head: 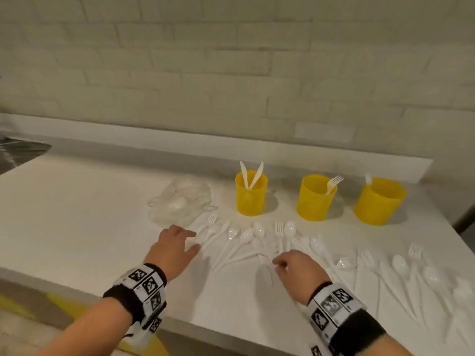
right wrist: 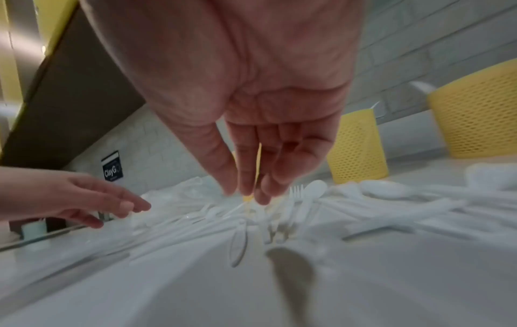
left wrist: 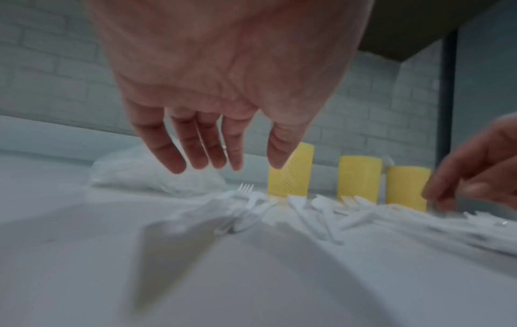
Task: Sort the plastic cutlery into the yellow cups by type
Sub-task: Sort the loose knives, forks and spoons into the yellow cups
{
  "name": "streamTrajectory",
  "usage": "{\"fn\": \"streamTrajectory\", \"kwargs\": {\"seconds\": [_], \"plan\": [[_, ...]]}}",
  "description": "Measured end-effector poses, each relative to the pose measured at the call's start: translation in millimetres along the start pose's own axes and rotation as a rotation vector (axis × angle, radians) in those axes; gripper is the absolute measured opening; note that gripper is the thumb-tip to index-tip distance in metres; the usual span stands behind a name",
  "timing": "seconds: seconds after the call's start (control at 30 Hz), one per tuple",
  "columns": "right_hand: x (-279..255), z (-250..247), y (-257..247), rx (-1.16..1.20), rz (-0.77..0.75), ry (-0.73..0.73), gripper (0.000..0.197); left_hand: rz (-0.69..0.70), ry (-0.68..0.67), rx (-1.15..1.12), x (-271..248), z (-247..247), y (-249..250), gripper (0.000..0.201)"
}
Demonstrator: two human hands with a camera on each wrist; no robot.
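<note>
Three yellow cups stand in a row on the white counter. The left cup [head: 251,194] holds two knives, the middle cup [head: 316,199] a fork, the right cup [head: 377,201] what looks like a spoon. White plastic forks, spoons and knives [head: 246,240] lie scattered in front of them and off to the right [head: 401,265]. My left hand [head: 191,240] hovers with fingers spread [left wrist: 223,163] at the left end of the pile, holding nothing. My right hand [head: 276,262] points straight fingertips [right wrist: 246,194] down at the middle of the pile; I see nothing between them.
A crumpled clear plastic bag [head: 180,204] lies left of the cups. A metal sink [head: 15,152] is at the far left. A white brick wall runs behind the counter, whose front edge [head: 77,286] is near my wrists.
</note>
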State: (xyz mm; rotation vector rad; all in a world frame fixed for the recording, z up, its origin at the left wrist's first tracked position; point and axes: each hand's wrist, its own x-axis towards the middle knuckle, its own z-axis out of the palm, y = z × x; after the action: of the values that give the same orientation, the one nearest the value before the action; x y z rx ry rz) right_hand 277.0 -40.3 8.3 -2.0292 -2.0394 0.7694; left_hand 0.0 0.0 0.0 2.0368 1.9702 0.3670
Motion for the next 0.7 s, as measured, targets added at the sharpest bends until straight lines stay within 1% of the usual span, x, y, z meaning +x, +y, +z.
{"fn": "streamTrajectory", "kwargs": {"seconds": [0.07, 0.13, 0.2, 0.23, 0.27, 0.33, 0.43, 0.5, 0.57, 0.6, 0.63, 0.67, 0.7], "plan": [[12, 5, -7, -0.082, 0.034, -0.031, 0.044, -0.083, -0.058, 0.108, 9, 1, 2, 0.067], [20, 8, -15, -0.169, 0.053, -0.075, 0.055, -0.136, -0.162, 0.177, 16, 3, 6, 0.09], [28, 13, -19, -0.227, 0.078, -0.114, 0.055, -0.165, -0.248, 0.23, 22, 8, 8, 0.106], [32, 15, -21, -0.246, 0.085, -0.122, 0.053, -0.172, -0.273, 0.251, 24, 9, 8, 0.111], [35, 16, -24, -0.259, 0.08, -0.122, 0.051, -0.167, -0.287, 0.275, 27, 10, 8, 0.113], [40, 19, -28, -0.26, 0.073, -0.114, 0.047, -0.144, -0.3, 0.291, 31, 11, 9, 0.109], [45, 25, -36, -0.227, 0.048, -0.117, 0.038, -0.099, -0.343, 0.225, 34, 13, 10, 0.101], [48, 31, -45, -0.182, 0.027, -0.133, 0.027, -0.07, -0.375, 0.181, 37, 14, 11, 0.092], [52, 36, -55, -0.138, 0.027, -0.151, 0.017, -0.034, -0.388, 0.147, 38, 13, 12, 0.076], [55, 38, -59, -0.107, 0.027, -0.157, 0.019, -0.017, -0.387, 0.129, 38, 14, 13, 0.069], [56, 40, -62, -0.069, 0.024, -0.168, 0.023, -0.003, -0.389, 0.117, 38, 14, 14, 0.067], [58, 42, -65, -0.036, 0.017, -0.185, 0.027, 0.01, -0.391, 0.119, 37, 15, 16, 0.072], [61, 44, -67, -0.016, 0.0, -0.2, 0.027, 0.019, -0.392, 0.141, 36, 17, 19, 0.08]]}}
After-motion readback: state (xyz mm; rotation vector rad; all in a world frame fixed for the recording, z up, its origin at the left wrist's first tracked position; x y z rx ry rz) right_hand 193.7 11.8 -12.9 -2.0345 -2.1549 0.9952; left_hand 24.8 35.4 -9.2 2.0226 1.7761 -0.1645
